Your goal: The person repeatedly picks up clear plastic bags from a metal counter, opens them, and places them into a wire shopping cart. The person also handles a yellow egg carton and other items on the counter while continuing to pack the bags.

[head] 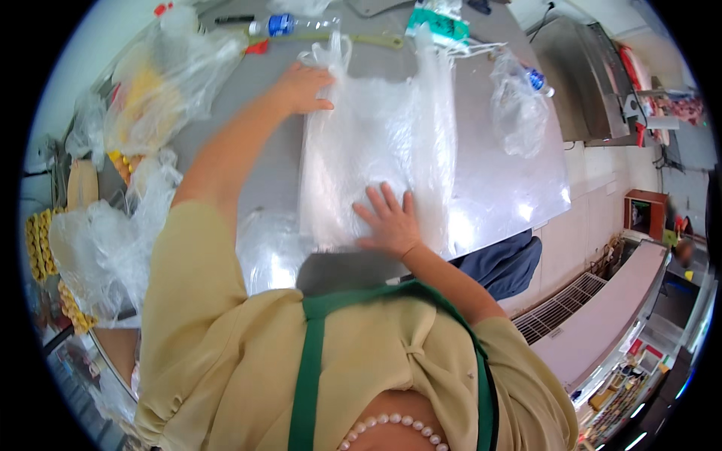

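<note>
A stack of clear plastic carrier bags lies flat on the metal table, its handles pointing to the far side. My left hand rests at the bags' upper left edge by one handle, fingers apart. Spread flat, my right hand presses on the lower part of the bags near the table's front edge. Neither hand has its fingers closed on anything that I can see. Beside the stack, at the lower left, lies another sheet of clear plastic.
Beyond the bags lie a plastic bottle with a blue label, a black marker, a pale green strap-like strip and a green-and-white packet. A crumpled bag lies at right; filled bags crowd the left. Dark blue cloth hangs below the table edge.
</note>
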The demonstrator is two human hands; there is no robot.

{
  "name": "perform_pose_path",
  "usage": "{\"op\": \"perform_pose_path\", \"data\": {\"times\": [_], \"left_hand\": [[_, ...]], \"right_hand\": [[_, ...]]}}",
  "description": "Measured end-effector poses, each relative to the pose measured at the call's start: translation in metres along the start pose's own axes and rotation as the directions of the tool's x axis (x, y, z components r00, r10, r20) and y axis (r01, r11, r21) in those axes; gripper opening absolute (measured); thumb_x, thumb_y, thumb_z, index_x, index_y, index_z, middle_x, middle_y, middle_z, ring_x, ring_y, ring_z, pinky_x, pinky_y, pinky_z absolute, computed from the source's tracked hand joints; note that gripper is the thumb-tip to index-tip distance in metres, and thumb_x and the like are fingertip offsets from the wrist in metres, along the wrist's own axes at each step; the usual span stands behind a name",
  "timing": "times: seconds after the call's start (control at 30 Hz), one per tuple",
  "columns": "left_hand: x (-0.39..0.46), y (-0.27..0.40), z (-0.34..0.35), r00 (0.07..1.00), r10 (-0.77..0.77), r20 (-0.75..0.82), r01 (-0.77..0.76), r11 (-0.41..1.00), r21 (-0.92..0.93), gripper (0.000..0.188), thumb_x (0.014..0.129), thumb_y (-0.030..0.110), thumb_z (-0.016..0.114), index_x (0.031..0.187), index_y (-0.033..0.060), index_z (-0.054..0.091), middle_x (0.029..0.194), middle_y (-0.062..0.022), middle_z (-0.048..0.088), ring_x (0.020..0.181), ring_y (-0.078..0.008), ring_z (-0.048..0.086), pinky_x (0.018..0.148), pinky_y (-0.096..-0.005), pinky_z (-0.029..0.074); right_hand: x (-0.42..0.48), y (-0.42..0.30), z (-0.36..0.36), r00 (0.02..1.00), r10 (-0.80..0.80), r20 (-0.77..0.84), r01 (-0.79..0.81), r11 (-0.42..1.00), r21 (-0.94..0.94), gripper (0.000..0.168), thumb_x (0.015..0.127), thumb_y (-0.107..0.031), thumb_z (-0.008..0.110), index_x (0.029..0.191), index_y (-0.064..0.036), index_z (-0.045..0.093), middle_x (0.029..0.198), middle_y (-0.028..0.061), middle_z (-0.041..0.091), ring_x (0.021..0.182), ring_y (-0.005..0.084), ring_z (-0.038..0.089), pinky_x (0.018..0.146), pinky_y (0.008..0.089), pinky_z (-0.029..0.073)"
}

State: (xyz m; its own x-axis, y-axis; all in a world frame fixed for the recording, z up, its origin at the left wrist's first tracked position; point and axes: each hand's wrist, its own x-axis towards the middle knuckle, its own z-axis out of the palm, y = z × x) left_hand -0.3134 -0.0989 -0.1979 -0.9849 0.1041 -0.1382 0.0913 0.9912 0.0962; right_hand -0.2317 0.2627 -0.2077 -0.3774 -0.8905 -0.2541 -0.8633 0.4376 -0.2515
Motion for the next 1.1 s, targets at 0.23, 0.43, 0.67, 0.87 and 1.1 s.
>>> {"op": "perform_pose_path", "data": {"times": [0.23, 0.43, 0.67, 0.87, 1.1], "left_hand": [[-0.018, 0.185, 0.018, 0.771, 0.593, -0.233, -0.634, 0.683, -0.362, 0.017, 0.077, 0.019, 0.059, 0.091, 0.0117, 0.063, 0.091, -0.0092, 0.061, 0.089, -0.0295, 0.058, 0.080, -0.0412, 0.046], [-0.010, 0.227, 0.016, 0.611, 0.732, -0.302, -0.788, 0.526, -0.320, 0.029, 0.075, 0.018, 0.056, 0.102, 0.0104, 0.064, 0.114, -0.0092, 0.060, 0.112, -0.0266, 0.054, 0.095, -0.0424, 0.041], [0.056, 0.194, 0.047, 0.734, 0.669, -0.114, -0.678, 0.713, -0.178, 0.063, 0.082, 0.041, 0.062, 0.139, 0.0228, 0.041, 0.151, -0.0031, 0.030, 0.141, -0.0234, 0.020, 0.113, -0.0456, 0.017], [0.117, 0.164, 0.028, 0.810, 0.579, -0.098, -0.585, 0.785, -0.202, 0.070, 0.081, 0.047, 0.062, 0.141, 0.0191, 0.038, 0.151, -0.0039, 0.028, 0.143, -0.0238, 0.016, 0.115, -0.0436, 0.015], [0.152, 0.149, 0.023, 0.854, 0.512, -0.086, -0.519, 0.841, -0.152, 0.072, 0.084, 0.050, 0.057, 0.143, 0.0150, 0.034, 0.152, -0.0032, 0.026, 0.143, -0.0219, 0.015, 0.116, -0.0449, 0.012]], "right_hand": [[-0.003, 0.009, 0.024, 0.998, 0.019, -0.064, -0.006, 0.981, 0.195, 0.079, 0.075, -0.064, 0.059, 0.140, -0.023, 0.041, 0.149, 0.0105, 0.030, 0.138, 0.0345, 0.022, 0.103, 0.0653, 0.019], [-0.006, 0.011, 0.035, 0.993, 0.032, -0.110, 0.004, 0.949, 0.315, 0.078, 0.073, -0.061, 0.063, 0.138, -0.023, 0.043, 0.144, 0.0105, 0.036, 0.133, 0.0349, 0.029, 0.104, 0.0629, 0.020], [-0.001, 0.006, -0.003, 0.997, -0.033, -0.067, 0.038, 0.997, 0.074, 0.078, 0.072, -0.059, 0.064, 0.139, -0.026, 0.042, 0.149, 0.0090, 0.029, 0.139, 0.0339, 0.022, 0.103, 0.0641, 0.022], [0.000, 0.008, -0.002, 0.999, -0.025, -0.035, 0.028, 0.997, 0.067, 0.081, 0.073, -0.062, 0.062, 0.142, -0.028, 0.036, 0.153, 0.0076, 0.023, 0.141, 0.0320, 0.017, 0.102, 0.0618, 0.022], [0.000, 0.010, 0.009, 0.997, -0.004, -0.072, 0.012, 0.994, 0.108, 0.083, 0.071, -0.062, 0.063, 0.142, -0.030, 0.036, 0.153, 0.0055, 0.023, 0.141, 0.0305, 0.017, 0.102, 0.0611, 0.021]]}}
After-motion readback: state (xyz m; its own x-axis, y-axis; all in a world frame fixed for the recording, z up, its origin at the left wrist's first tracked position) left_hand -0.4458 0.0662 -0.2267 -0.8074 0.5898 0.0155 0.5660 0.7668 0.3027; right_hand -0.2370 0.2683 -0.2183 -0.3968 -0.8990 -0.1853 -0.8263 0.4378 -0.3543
